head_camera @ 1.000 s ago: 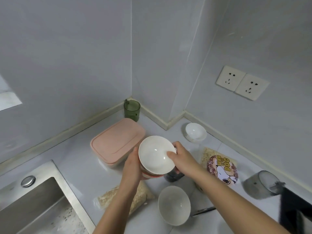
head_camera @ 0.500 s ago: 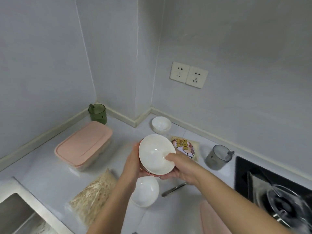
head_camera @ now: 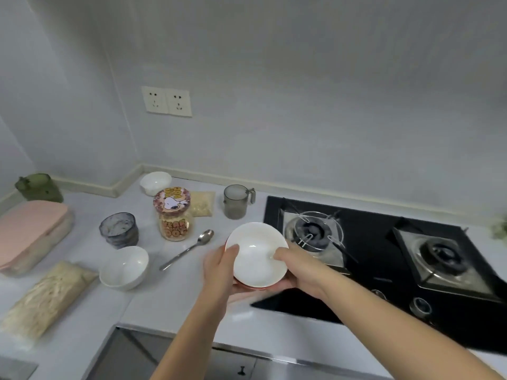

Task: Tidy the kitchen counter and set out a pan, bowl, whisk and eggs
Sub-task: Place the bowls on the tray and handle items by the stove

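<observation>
Bare bench (head_camera: 178, 294) beside the stove (head_camera: 367, 215) edge; bowl (head_camera: 256, 255) above it, left hand (head_camera: 219, 272) and right hand (head_camera: 300, 270) clasping opposite sides.

Dim, even, greyish light leaves faint, soft shadows beside the jar (head_camera: 172, 215). A weak sheen sits inside the held bowl (head_camera: 256, 253). Wide-angle bending curves the walls at the edges; the green cup (head_camera: 38, 187), far left, is blurred.
</observation>
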